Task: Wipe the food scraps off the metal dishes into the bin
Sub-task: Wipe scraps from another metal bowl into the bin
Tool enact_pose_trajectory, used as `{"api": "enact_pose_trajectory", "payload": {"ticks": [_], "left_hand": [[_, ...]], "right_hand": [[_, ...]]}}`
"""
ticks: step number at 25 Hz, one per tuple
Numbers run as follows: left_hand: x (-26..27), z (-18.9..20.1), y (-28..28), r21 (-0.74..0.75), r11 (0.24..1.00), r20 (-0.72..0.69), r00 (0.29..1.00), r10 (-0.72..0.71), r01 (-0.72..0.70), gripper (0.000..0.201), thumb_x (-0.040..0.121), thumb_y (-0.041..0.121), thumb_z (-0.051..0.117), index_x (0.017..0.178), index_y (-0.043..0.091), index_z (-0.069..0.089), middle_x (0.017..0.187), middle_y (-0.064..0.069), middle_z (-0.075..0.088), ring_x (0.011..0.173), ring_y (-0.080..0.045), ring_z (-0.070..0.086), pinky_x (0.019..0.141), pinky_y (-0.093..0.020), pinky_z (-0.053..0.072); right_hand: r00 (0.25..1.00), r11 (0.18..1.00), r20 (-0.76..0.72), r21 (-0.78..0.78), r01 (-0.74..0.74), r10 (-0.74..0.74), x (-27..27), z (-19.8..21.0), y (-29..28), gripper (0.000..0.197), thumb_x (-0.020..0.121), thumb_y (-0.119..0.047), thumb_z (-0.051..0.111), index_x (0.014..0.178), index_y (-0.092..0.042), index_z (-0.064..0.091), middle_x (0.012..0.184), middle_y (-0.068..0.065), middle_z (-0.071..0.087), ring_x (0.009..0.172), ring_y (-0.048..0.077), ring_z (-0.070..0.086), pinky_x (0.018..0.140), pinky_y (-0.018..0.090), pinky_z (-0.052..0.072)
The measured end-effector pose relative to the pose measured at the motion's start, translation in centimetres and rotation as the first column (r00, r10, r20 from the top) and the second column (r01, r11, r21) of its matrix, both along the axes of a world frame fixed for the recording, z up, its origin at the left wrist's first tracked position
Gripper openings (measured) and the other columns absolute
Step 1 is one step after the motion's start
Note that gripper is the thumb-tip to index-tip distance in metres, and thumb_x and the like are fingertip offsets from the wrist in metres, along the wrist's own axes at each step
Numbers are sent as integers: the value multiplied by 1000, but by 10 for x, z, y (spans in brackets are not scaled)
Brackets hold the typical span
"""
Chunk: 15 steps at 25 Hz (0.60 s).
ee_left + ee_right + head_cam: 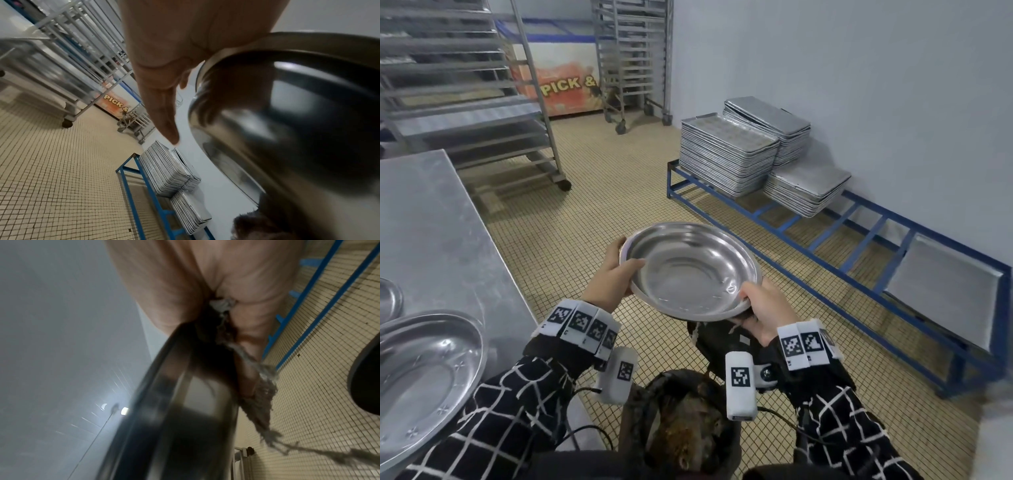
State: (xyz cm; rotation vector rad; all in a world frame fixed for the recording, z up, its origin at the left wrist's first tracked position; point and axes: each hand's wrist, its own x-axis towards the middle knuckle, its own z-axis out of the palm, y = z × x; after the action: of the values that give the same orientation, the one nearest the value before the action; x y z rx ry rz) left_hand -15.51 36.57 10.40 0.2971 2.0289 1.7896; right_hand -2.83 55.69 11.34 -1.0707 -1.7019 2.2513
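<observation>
Steel is filling the left edge of the head view: a metal table is carrying two more dishes at its near end, with wheeled tray racks standing behind it on the tiled floor. Moving rightward, the left hand is gripping the left rim of a round metal dish, its thumb lying over the lip into the bowl while the fingers are curling behind it; the left wrist view is showing some fingers stretching straight past the dish's underside, so the hold is partly open. The dish is being held in the air, tilting toward the person, and its inside is looking shiny with no scraps that I can make out. Directly below it, a dark bin is sitting on the floor with brownish food waste inside. Further right, the right hand is clamping the dish's near right rim, thumb on top, and is also pinching a frayed, dirty cloth against the underside. Beyond, by the wall, stacked baking trays are resting on a low blue frame.
</observation>
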Motion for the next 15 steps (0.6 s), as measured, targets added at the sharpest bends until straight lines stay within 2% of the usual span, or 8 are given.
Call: {"api": "enact_pose_trajectory", "payload": {"ticks": [2, 4, 7, 9, 11, 15], "left_hand": [[2, 1, -9, -8, 1000, 52, 999, -11, 11, 34, 91, 11, 50, 123, 23, 48, 109, -11, 59, 78, -19, 63, 62, -29, 55], [4, 1, -19, -9, 1000, 23, 1000, -21, 21, 32, 90, 8, 49, 116, 26, 51, 106, -11, 60, 78, -21, 62, 65, -33, 57], [5, -1, -35, -4, 1000, 8, 1000, -11, 11, 33, 88, 8, 49, 116, 26, 51, 104, -12, 60, 80, -25, 61, 72, -40, 55], [10, -1, -48, -3, 1000, -2, 1000, 15, -15, 31, 88, 8, 48, 114, 24, 52, 101, -10, 58, 78, -23, 59, 68, -37, 53], [15, -5, -62, 0, 998, -8, 998, 64, -64, 27, 87, 10, 48, 107, 27, 53, 99, -9, 58, 77, -22, 58, 65, -34, 50], [43, -9, -99, 23, 981, -28, 981, 193, -192, 28, 88, 11, 48, 104, 32, 54, 98, -5, 60, 79, -21, 58, 63, -31, 49]], "right_hand": [[1000, 998, 5, 54, -27, 27, 6, -2, -5, 31, 86, -3, 48, 112, -16, 57, 98, 14, 66, 80, 24, 66, 62, 34, 57], [999, 992, 32, 123, -26, 22, 9, -8, -13, 28, 85, -12, 55, 111, -19, 59, 100, 12, 68, 83, 25, 70, 67, 36, 58], [996, 937, 84, 349, -26, -4, 14, -14, -28, 23, 86, -29, 59, 107, -21, 57, 100, 4, 67, 89, 21, 68, 81, 42, 57], [999, 905, 37, 425, -8, -9, 18, -16, -44, 20, 90, -35, 57, 107, -25, 55, 100, -2, 65, 90, 15, 64, 81, 35, 54], [1000, 897, -27, 443, 15, -4, 22, -17, -58, 20, 91, -35, 57, 109, -27, 54, 101, -7, 64, 91, 10, 62, 79, 31, 51], [993, 908, -81, 416, -40, 80, 35, -16, -87, 22, 89, -30, 59, 111, -29, 54, 102, -8, 62, 94, 10, 61, 83, 31, 50]]}}
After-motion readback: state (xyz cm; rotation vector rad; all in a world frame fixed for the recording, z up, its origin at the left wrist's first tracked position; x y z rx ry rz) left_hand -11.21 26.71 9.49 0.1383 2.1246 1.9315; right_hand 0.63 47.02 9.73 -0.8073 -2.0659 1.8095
